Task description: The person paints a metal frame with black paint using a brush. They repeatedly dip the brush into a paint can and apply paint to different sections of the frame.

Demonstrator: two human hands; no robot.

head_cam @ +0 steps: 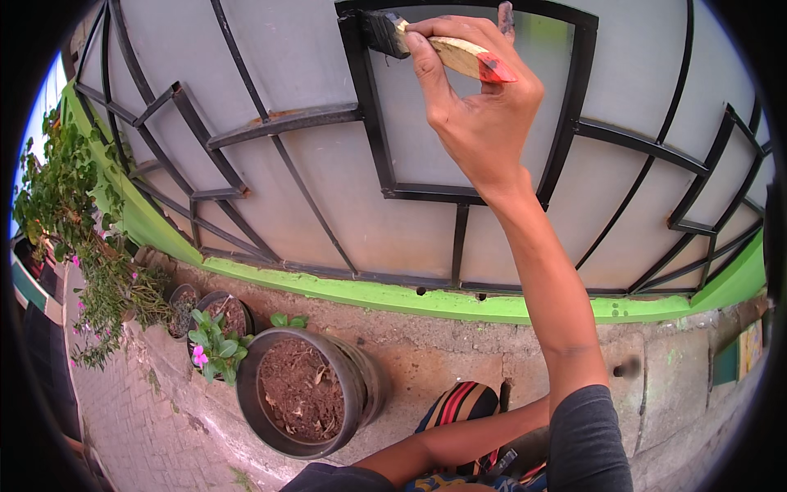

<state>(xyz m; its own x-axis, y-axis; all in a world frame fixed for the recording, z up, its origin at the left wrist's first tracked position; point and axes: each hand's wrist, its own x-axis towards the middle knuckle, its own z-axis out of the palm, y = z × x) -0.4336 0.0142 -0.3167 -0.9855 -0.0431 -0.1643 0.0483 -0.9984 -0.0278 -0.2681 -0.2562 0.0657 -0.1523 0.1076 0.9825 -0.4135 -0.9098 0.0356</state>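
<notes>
Near the top centre, my right hand (486, 92) grips a paintbrush (458, 55) with a wooden handle, red at its end. The brush's dark bristles (382, 34) touch or lie right at the upper left corner of a black rectangular metal frame (378, 117) on a window grille. Frosted panes (418, 135) sit behind the bars. Dark smears mark one raised finger. My left forearm reaches across below, toward my right sleeve; the left hand itself is hidden behind the right arm. Some grille bars at the left look dull, with rusty spots.
A green ledge (369, 299) runs beneath the grille. On the concrete at the lower left stand a large pot of soil (301, 387), smaller pots (230, 313) and a pink-flowered plant (221, 347). A leafy bush (67, 184) grows at the far left, beside paving (135, 418).
</notes>
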